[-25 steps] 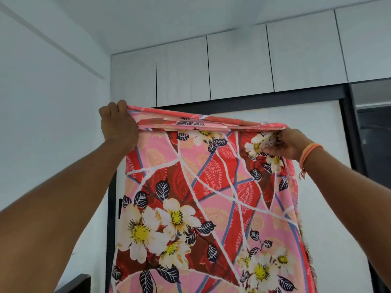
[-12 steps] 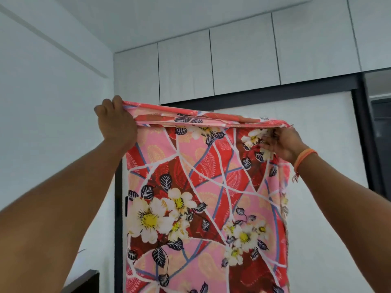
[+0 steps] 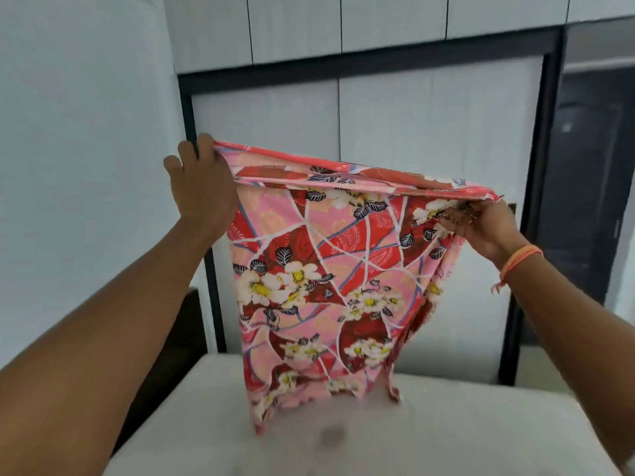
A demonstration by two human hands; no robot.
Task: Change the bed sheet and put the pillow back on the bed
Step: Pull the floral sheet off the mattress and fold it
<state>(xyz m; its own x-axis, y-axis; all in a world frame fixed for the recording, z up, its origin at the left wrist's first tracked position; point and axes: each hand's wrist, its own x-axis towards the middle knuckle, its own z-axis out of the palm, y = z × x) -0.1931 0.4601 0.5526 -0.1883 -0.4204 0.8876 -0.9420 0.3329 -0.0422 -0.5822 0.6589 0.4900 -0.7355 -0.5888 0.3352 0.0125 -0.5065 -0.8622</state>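
Red-pink floral bed sheet, white mattress, orange wristband

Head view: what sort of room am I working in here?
Most likely a bedroom: a bare pale mattress lies below, tall wardrobe doors with overhead cabinets fill the wall ahead, and both hands hold a floral bed sheet up over the bed.

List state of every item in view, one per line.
floral sheet: folded, held up by its top edge, hanging, lower end just above the mattress
left hand: grips the sheet's top left corner
right hand: pinches the sheet's top right corner
mattress: bare, no sheet on it
wardrobe doors: closed
wrist band: on the right wrist
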